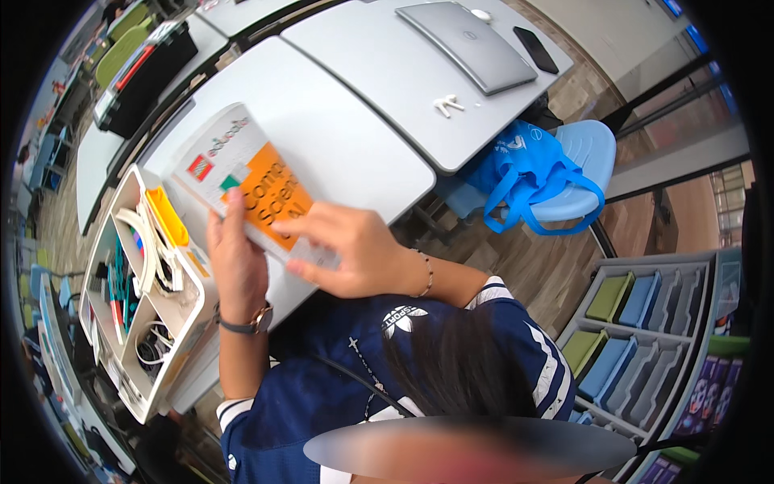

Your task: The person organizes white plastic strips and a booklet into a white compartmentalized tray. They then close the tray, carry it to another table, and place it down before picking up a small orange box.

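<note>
A LEGO Education booklet or flat pack (272, 193), white with a large orange panel and printed writing, is held tilted above the white table. My left hand (237, 254) grips its left edge, thumb on the front and the other fingers behind. My right hand (357, 248) is over the lower right part of the cover, index finger and thumb apart. Motion blurs those fingertips, so whether they press on the cover is unclear. A dark-strapped watch (257, 320) is on my left wrist, and a beaded bracelet (428, 275) on my right.
Left of my hands stands a cream divided caddy (199, 290) with cables, teal pieces and a yellow box (167, 215). A closed laptop (465, 45), phone (536, 49) and white earbuds (448, 106) lie on the far table. A blue bag (520, 163) rests on a chair (589, 148); drawers (611, 296) are right.
</note>
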`<state>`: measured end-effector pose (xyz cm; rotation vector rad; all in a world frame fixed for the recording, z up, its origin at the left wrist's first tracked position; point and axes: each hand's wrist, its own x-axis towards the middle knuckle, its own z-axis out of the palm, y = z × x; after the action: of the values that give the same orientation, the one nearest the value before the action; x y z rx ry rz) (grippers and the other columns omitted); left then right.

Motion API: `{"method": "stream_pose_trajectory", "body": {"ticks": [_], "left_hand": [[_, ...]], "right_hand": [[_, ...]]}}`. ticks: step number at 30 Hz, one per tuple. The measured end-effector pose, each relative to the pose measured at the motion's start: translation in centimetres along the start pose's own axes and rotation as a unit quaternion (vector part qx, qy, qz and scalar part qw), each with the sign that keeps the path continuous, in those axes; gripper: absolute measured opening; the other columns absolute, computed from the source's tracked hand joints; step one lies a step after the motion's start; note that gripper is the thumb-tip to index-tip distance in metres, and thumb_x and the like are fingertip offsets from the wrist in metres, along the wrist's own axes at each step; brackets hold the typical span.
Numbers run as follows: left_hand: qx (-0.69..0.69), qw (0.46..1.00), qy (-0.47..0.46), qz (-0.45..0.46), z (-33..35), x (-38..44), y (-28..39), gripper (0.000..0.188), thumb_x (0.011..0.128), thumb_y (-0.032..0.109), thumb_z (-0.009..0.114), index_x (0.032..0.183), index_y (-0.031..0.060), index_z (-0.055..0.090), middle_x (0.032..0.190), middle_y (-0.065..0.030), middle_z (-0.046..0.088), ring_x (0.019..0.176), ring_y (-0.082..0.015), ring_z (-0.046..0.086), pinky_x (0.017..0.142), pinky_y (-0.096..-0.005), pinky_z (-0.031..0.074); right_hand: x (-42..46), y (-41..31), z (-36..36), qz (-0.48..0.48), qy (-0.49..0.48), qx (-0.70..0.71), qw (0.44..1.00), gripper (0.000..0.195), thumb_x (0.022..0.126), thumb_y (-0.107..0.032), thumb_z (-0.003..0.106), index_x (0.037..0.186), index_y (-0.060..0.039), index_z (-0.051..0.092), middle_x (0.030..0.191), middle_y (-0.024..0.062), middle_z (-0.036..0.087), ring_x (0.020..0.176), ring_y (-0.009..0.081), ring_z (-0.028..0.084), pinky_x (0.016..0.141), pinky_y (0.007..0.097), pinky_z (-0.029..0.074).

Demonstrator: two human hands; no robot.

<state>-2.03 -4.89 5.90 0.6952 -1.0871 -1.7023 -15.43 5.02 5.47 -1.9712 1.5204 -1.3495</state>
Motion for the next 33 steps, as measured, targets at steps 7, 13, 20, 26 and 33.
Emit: {"method": "stream_pose_trajectory", "body": {"ticks": [7, 13, 20, 26, 33], "left_hand": [[0.080, 0.983, -0.044, 0.157, -1.6, -1.3, 6.6, 0.041, 0.094, 0.030, 0.041, 0.118, -0.0028, 0.045, 0.109, -0.0131, 0.056, 0.092, -0.0170, 0.059, 0.077, -0.0270, 0.048], [0.211, 0.944, 0.041, 0.249, -4.6, -2.5, 5.4, 0.039, 0.093, 0.029, 0.044, 0.113, -0.0043, 0.047, 0.106, -0.0103, 0.056, 0.090, -0.0136, 0.055, 0.079, -0.0277, 0.042], [0.238, 0.915, 0.032, 0.323, -5.4, -3.8, 0.5, 0.044, 0.089, 0.032, 0.053, 0.111, -0.0053, 0.048, 0.105, -0.0125, 0.057, 0.095, -0.0161, 0.053, 0.085, -0.0297, 0.039], [0.190, 0.928, 0.105, 0.301, -6.9, -3.0, -2.5, 0.054, 0.086, 0.039, 0.056, 0.115, -0.0045, 0.044, 0.107, -0.0137, 0.055, 0.098, -0.0185, 0.053, 0.089, -0.0340, 0.038], [0.211, 0.902, 0.050, 0.373, -4.3, -2.3, 0.7, 0.082, 0.074, 0.058, 0.060, 0.123, -0.0029, 0.033, 0.102, -0.0175, 0.054, 0.096, -0.0262, 0.055, 0.086, -0.0408, 0.045]], "right_hand": [[3.9, 9.5, -2.1, 0.124, 0.164, 0.124, 0.971, 0.091, 0.072, -0.037, 0.071, 0.138, -0.0043, 0.018, 0.135, 0.0217, 0.029, 0.127, 0.0318, 0.028, 0.101, 0.0414, 0.028], [6.6, 9.8, -4.1, 0.130, 0.060, 0.370, 0.918, 0.095, 0.066, -0.047, 0.073, 0.132, 0.0033, 0.027, 0.122, 0.0225, 0.045, 0.119, 0.0300, 0.042, 0.098, 0.0385, 0.034], [4.6, 9.6, -4.8, 0.068, 0.245, 0.313, 0.915, 0.041, 0.073, -0.017, 0.073, 0.104, 0.0004, 0.052, 0.094, 0.0093, 0.062, 0.089, 0.0146, 0.060, 0.076, 0.0268, 0.049], [2.6, 10.3, -5.1, 0.004, 0.249, 0.292, 0.923, 0.030, 0.073, -0.006, 0.071, 0.099, -0.0013, 0.055, 0.091, 0.0072, 0.063, 0.087, 0.0133, 0.058, 0.077, 0.0262, 0.046], [3.5, 9.7, -6.5, -0.040, 0.149, 0.322, 0.934, 0.076, 0.067, -0.034, 0.070, 0.123, 0.0044, 0.037, 0.107, 0.0174, 0.056, 0.100, 0.0236, 0.056, 0.088, 0.0348, 0.042]]}}
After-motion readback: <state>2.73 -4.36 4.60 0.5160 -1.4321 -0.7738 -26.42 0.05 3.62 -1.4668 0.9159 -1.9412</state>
